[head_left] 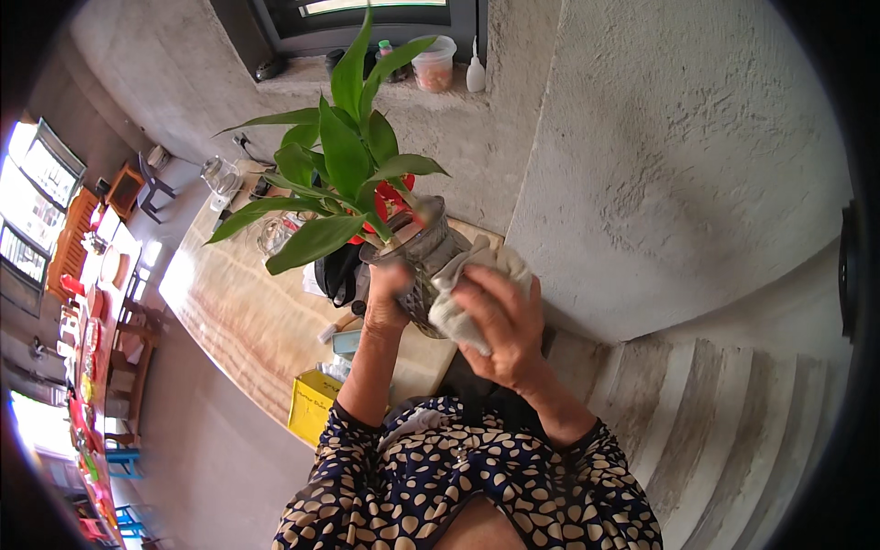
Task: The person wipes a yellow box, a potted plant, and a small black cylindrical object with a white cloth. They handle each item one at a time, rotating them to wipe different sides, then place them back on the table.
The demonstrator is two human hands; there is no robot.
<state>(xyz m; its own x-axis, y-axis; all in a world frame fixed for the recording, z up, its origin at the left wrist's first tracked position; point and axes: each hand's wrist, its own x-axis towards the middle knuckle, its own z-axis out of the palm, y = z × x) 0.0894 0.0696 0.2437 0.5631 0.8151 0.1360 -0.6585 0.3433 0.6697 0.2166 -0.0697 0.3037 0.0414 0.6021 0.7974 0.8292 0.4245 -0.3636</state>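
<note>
Two patterned sleeves (pixel 477 486), dark with cream spots, come up from below, and both arms are raised in front of the person. The right hand (pixel 502 332) is closed around a crumpled pale cloth (pixel 472 284), pressing it against the side of a glass jar (pixel 423 261). The left hand (pixel 387 295) grips the jar from the other side, fingers curled onto the glass, holding it up tilted, off the worktop (pixel 247 312). A leafy green plant (pixel 344 174) stands in the jar, with something red (pixel 390 200) showing at its mouth. Below and beyond, the wooden worktop carries a yellow box (pixel 312 403), a black bag (pixel 337 270) and clear glassware (pixel 220 176). Farther off, a window ledge (pixel 367 87) in the rough plastered wall (pixel 697 156) holds a lidded tub (pixel 434 66) and a small white bottle (pixel 475 71).
</note>
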